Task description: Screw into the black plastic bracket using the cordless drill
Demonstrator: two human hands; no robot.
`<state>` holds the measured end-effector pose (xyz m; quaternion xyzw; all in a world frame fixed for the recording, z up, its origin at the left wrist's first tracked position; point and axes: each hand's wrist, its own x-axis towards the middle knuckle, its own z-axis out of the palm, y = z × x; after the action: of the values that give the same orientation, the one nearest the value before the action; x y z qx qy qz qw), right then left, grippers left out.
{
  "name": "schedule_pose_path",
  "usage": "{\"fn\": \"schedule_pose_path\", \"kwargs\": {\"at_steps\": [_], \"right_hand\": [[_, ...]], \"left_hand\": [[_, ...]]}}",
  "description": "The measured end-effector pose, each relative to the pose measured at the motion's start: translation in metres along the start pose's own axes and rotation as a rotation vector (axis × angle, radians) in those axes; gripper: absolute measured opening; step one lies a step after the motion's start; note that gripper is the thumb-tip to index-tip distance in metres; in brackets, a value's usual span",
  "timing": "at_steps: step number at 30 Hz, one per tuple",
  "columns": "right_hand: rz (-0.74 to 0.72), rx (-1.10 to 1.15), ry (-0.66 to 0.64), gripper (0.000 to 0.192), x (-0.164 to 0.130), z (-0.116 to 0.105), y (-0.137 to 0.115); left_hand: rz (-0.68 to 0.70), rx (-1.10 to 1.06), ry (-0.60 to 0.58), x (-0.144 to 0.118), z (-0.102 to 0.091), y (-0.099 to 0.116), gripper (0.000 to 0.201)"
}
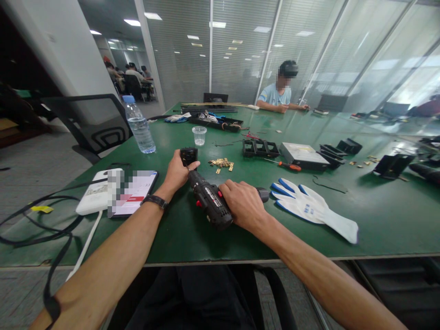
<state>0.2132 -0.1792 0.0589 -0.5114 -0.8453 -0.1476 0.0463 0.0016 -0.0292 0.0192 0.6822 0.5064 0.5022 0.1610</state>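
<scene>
My left hand (177, 174) is closed around a small black plastic part (189, 156), holding it just above the green table. My right hand (244, 201) grips the handle of a black cordless drill (210, 199) with red buttons. The drill lies tilted, its chuck pointing away and to the left, and its tip meets the near side of the black part. Whether the bit sits in a screw is too small to tell. Just right of the part, a scatter of small brass-coloured metal pieces (222, 163) lies on the table. A clear plastic cup (199, 136) stands behind them.
A water bottle (139, 126), a phone (135, 192) and a white power bank (98, 192) with cables are on the left. A white-blue glove (309, 204), an orange screwdriver (289, 166) and black frames (260, 148) lie right. A person (280, 91) sits across the table (385, 224).
</scene>
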Motion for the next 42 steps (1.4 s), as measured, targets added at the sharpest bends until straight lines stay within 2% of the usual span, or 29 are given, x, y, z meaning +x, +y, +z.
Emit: {"fn": "schedule_pose_path", "kwargs": {"at_steps": [9, 17, 21, 26, 42], "right_hand": [[0.011, 0.007, -0.034, 0.030, 0.000, -0.001, 0.000], [0.017, 0.011, -0.053, 0.025, 0.002, -0.003, -0.001], [0.006, 0.015, -0.023, 0.022, 0.002, 0.000, 0.000], [-0.006, 0.021, 0.002, 0.029, 0.001, 0.001, 0.000], [-0.001, 0.043, 0.029, 0.027, 0.000, -0.002, 0.001]], "left_hand": [[0.008, -0.023, -0.005, 0.000, 0.000, -0.001, 0.056], [-0.002, 0.001, -0.003, -0.001, -0.001, 0.003, 0.053], [-0.008, 0.002, -0.003, -0.001, -0.002, 0.005, 0.052], [-0.013, 0.014, -0.010, -0.002, -0.003, 0.005, 0.052], [-0.029, -0.013, 0.034, 0.003, 0.002, -0.010, 0.056]]}}
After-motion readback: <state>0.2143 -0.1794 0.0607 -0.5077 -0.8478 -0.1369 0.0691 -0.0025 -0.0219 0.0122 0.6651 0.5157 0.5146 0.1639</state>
